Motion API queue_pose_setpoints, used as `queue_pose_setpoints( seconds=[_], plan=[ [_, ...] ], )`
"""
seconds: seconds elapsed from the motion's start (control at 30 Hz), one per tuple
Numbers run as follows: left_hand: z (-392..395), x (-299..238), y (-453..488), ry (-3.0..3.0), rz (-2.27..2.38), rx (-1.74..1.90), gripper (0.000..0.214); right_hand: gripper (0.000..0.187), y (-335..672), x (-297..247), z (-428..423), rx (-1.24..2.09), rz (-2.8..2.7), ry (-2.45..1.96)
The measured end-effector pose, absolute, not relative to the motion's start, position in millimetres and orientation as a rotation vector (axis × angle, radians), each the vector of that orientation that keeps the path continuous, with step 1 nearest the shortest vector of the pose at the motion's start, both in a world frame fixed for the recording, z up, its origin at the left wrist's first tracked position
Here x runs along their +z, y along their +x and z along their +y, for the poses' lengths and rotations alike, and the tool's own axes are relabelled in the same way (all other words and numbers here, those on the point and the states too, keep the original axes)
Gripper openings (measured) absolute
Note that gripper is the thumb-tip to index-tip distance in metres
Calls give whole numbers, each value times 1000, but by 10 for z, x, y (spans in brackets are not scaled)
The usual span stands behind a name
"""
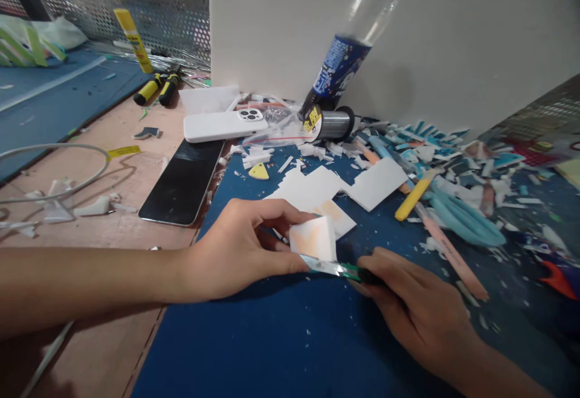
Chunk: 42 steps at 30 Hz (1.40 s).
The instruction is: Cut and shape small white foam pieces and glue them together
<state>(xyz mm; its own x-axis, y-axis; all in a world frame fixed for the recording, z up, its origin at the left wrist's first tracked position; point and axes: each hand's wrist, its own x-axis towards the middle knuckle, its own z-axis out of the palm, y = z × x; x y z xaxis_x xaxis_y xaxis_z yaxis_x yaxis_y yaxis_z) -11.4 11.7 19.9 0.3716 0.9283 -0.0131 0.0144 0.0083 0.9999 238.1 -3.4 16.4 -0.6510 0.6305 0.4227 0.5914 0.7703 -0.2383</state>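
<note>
Fingers of the left hand (pixel 231 250): pinched on a white block (pixel 312 235), thumb near side, the others behind. Fingers of the right hand (pixel 412 304): curled around a cutter (pixel 335 269), blade along the block's near lower edge; from my distant post I cannot tell how deep it bites, if at all.

Surroundings as I log them, largest first:
- Panel (pixel 272 23), pale, upright at the back.
- Mat (pixel 217 349), blue, under both hands.
- Bottle (pixel 342 66), tilted, dark liquid at its base, before the panel.
- Dark phone (pixel 181 183), flat, left of the mat; pale phone (pixel 217 127) at its far end.
- White sheets (pixel 380 183), lying just beyond the block.
- Spool (pixel 335 125), on its side by the bottle's foot.
- Yellow chip (pixel 259 171), on the mat, beyond the left hand.

Step in hand, as I judge it: paring the block, held over the mat between the two hands. Next move calls, I would say, for a firm pinch, a slow and level stroke, and care for the left thumb, whose tip sits right by the blade's end. A slip there would be my chief worry.
</note>
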Motion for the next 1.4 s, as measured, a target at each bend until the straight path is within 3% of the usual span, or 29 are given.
queue_pose_setpoints(
  seconds=[0.33, 1.4],
  plan=[
    [89, 231, -132, 1462, 994, 937, 41, 15, 2414, 171, 8, 59, -2520, -875],
    [77, 227, -107, 1520, 915, 909, 30, 20, 2399, 105, -18, 131, -2471, -930]
  ],
)
